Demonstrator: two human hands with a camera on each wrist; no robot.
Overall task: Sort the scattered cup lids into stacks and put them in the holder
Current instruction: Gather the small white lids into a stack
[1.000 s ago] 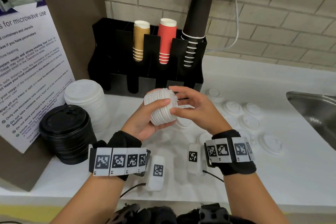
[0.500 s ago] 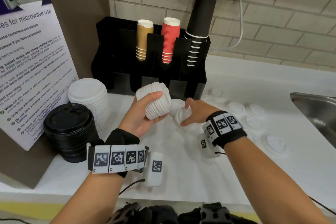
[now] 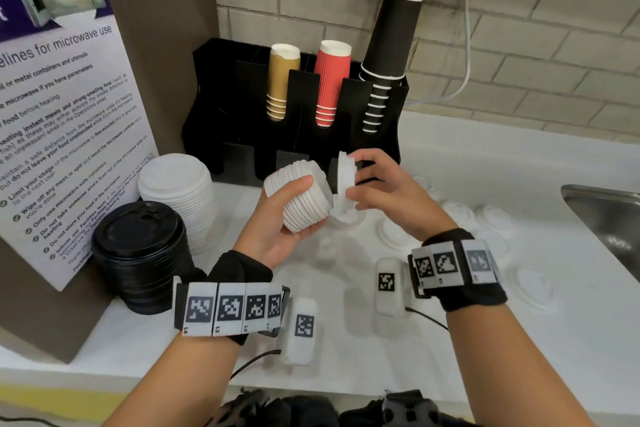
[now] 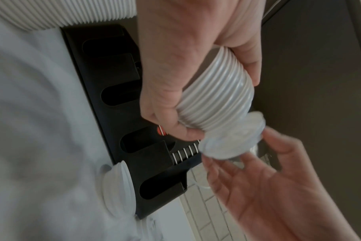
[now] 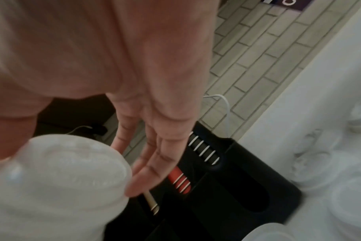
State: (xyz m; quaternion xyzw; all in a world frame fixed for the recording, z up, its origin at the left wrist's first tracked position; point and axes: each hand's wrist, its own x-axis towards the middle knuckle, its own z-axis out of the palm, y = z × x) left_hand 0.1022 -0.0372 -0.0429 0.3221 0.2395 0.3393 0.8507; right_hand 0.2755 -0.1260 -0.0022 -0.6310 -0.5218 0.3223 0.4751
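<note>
My left hand [image 3: 277, 222] grips a stack of small white lids [image 3: 301, 199], held on its side above the counter in front of the black holder [image 3: 221, 97]. My right hand [image 3: 381, 189] pinches a single white lid [image 3: 346, 172] on edge, right at the stack's right end. The left wrist view shows the stack [image 4: 214, 97] in my curled fingers and the single lid [image 4: 231, 140] at its end. In the right wrist view the single lid [image 5: 62, 171] sits under my thumb, with my fingers [image 5: 155, 146] reaching past it.
A tall stack of larger white lids [image 3: 176, 191] and a stack of black lids [image 3: 138, 253] stand at the left by a poster [image 3: 62, 114]. Several loose white lids [image 3: 495, 218] lie on the counter to the right. A steel sink [image 3: 609, 218] is at the far right. Cups [image 3: 330, 80] fill the holder's slots.
My right hand went down to the counter, picked up a single lid and brought it up to the end of the stack. My left hand kept its hold on the stack.
</note>
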